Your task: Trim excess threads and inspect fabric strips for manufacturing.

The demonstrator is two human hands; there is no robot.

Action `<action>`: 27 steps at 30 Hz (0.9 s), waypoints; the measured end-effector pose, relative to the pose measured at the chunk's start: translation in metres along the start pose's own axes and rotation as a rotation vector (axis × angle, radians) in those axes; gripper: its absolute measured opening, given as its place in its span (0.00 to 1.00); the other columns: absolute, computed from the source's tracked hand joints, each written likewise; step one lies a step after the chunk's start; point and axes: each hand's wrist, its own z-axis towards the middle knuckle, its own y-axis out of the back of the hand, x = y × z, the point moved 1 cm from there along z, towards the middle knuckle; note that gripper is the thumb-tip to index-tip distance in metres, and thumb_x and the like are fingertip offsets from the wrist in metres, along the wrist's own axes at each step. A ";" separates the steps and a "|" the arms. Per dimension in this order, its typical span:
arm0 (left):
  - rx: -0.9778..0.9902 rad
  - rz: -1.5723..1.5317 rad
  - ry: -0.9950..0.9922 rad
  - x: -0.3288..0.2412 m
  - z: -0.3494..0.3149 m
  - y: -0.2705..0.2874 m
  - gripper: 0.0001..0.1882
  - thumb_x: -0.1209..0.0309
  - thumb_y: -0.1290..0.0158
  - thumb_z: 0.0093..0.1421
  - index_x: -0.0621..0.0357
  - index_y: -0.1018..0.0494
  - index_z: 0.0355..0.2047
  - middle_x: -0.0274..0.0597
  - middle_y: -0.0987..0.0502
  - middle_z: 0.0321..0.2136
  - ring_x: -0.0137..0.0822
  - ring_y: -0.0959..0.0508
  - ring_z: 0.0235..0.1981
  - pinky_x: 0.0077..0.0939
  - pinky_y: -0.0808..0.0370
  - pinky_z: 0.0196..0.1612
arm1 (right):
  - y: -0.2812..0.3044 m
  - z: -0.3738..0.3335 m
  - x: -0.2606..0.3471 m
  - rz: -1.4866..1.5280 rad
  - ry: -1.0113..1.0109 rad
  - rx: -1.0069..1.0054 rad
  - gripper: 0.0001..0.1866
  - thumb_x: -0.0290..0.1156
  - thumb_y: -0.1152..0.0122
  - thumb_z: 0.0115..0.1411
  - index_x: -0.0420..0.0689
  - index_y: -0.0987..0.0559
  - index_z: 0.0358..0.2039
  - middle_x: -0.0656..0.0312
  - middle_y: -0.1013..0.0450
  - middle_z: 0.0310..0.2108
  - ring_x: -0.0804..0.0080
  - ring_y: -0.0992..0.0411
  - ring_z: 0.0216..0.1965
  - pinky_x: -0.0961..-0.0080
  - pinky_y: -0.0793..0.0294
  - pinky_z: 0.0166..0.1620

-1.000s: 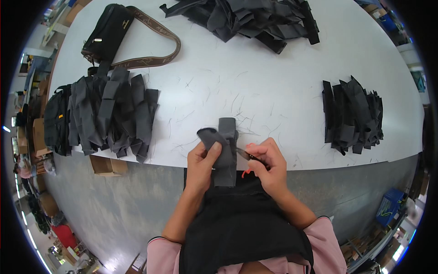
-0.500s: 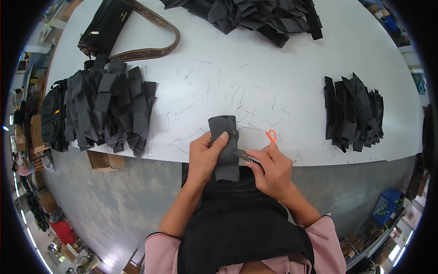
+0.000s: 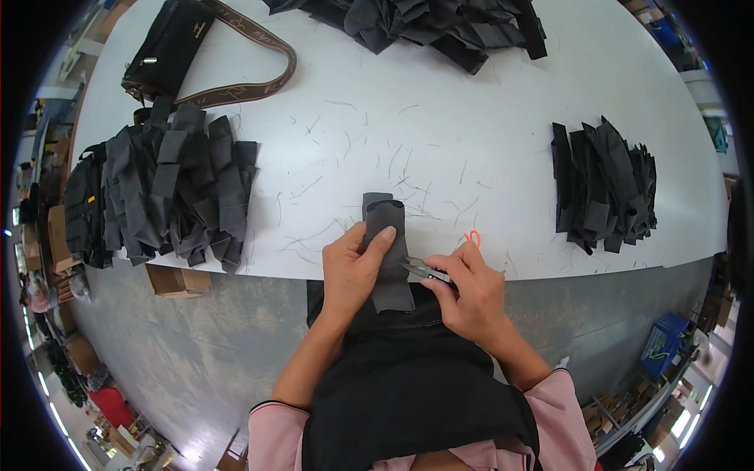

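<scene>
My left hand (image 3: 350,271) grips a folded dark grey fabric strip (image 3: 390,286) at the table's front edge, its thumb pressed flat on the cloth. In my right hand (image 3: 476,290) are thread snips (image 3: 418,268), with an orange loop (image 3: 473,238) showing beyond the fingers. The blades of the snips point left and meet the strip's right edge. Whether a thread lies between them is too small to tell. Loose dark thread ends (image 3: 424,206) are scattered over the white table (image 3: 487,110) past the strip.
Heaps of similar strips lie on the left (image 3: 177,184), on the right (image 3: 601,188) and at the far side (image 3: 424,23). A black bag with a brown strap (image 3: 169,51) rests at the far left, a black backpack (image 3: 85,208) below it. A cardboard box (image 3: 177,281) stands under the table edge.
The strip's far end has shifted, and a second layer now shows behind the front one. The snips stay at its right edge. The whole view has moved slightly.
</scene>
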 end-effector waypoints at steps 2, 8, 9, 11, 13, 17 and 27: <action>0.008 -0.009 0.022 -0.003 0.000 -0.002 0.14 0.63 0.45 0.59 0.65 0.25 0.28 0.25 0.33 0.16 0.16 0.40 0.20 0.15 0.43 0.21 | 0.000 0.001 -0.004 -0.001 0.019 -0.005 0.13 0.26 0.34 0.44 0.45 0.23 0.33 0.63 0.37 0.24 0.69 0.34 0.19 0.75 0.37 0.20; 0.062 -0.037 0.071 0.009 0.003 0.004 0.14 0.63 0.45 0.59 0.65 0.25 0.29 0.26 0.31 0.18 0.16 0.38 0.21 0.14 0.41 0.22 | -0.003 -0.002 -0.010 0.118 -0.008 -0.056 0.12 0.25 0.34 0.44 0.45 0.23 0.32 0.63 0.37 0.24 0.69 0.35 0.18 0.75 0.37 0.20; 0.062 -0.038 0.072 0.006 0.003 0.002 0.14 0.63 0.45 0.59 0.65 0.25 0.29 0.26 0.31 0.18 0.16 0.38 0.21 0.14 0.41 0.22 | -0.004 -0.003 -0.013 0.217 -0.058 -0.095 0.12 0.24 0.34 0.44 0.45 0.22 0.32 0.63 0.36 0.24 0.69 0.35 0.18 0.74 0.37 0.20; 0.037 -0.128 0.096 -0.002 0.003 -0.004 0.15 0.63 0.45 0.59 0.64 0.27 0.26 0.24 0.32 0.17 0.16 0.39 0.21 0.14 0.41 0.22 | -0.001 -0.005 -0.010 0.190 -0.051 -0.092 0.12 0.24 0.34 0.44 0.45 0.22 0.33 0.63 0.37 0.23 0.69 0.36 0.18 0.75 0.38 0.20; 0.039 -0.140 0.088 0.000 0.003 -0.004 0.15 0.63 0.45 0.59 0.64 0.28 0.25 0.24 0.32 0.17 0.16 0.39 0.21 0.14 0.42 0.21 | -0.001 -0.006 -0.007 0.164 -0.046 -0.092 0.12 0.23 0.35 0.45 0.45 0.22 0.33 0.63 0.37 0.23 0.69 0.36 0.18 0.76 0.38 0.20; 0.076 -0.109 0.098 0.007 0.005 -0.001 0.14 0.63 0.45 0.59 0.64 0.28 0.26 0.25 0.31 0.18 0.16 0.39 0.21 0.14 0.41 0.21 | -0.002 -0.006 -0.005 -0.011 0.052 -0.077 0.12 0.23 0.34 0.44 0.44 0.22 0.32 0.63 0.37 0.22 0.70 0.36 0.18 0.76 0.37 0.20; 0.133 -0.171 0.139 -0.007 0.003 -0.005 0.14 0.64 0.45 0.60 0.65 0.24 0.36 0.32 0.24 0.24 0.19 0.30 0.26 0.16 0.32 0.28 | 0.000 -0.002 -0.008 -0.053 0.253 -0.069 0.13 0.25 0.33 0.41 0.44 0.22 0.30 0.65 0.36 0.21 0.71 0.39 0.16 0.75 0.41 0.19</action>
